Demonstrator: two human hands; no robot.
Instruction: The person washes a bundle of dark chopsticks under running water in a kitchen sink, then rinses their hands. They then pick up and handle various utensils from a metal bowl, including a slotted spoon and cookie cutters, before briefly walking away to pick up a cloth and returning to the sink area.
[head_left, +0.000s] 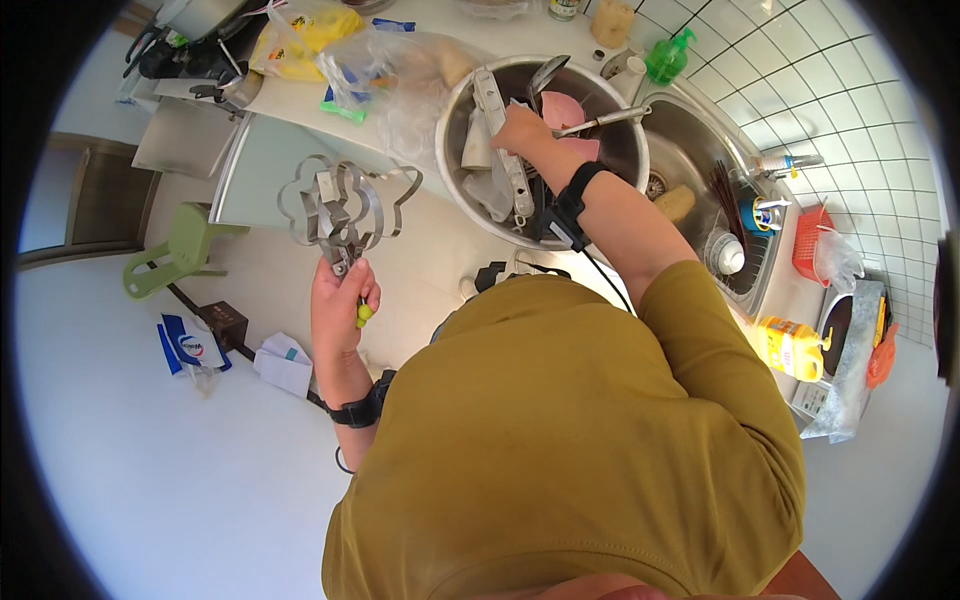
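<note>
Raised to the left of my body, my left hand (346, 296) grips a shiny metal frame (367, 199) by its narrow lower end. The frame has curved flat bands bent into petal-like outlines, and green balls (364, 313) show beside my fingers. My right hand (523, 133) reaches into a large stainless-steel basin (442, 142). Its fingers curl over the edge of a long metal bar (493, 101) with holes at its ends. Around that hand in the basin are pink bowls (562, 110), a ladle (551, 71), a metal-handled utensil (619, 116) and a whitish cylinder (476, 142).
Right of the basin, a steel sink (679, 135) holds a sponge-like piece (675, 202), chopsticks (724, 191) and white dishes (726, 251). A green pump bottle (667, 58) stands behind. Plastic bags (416, 82) cover the left counter. A green chair (176, 251) stands at left.
</note>
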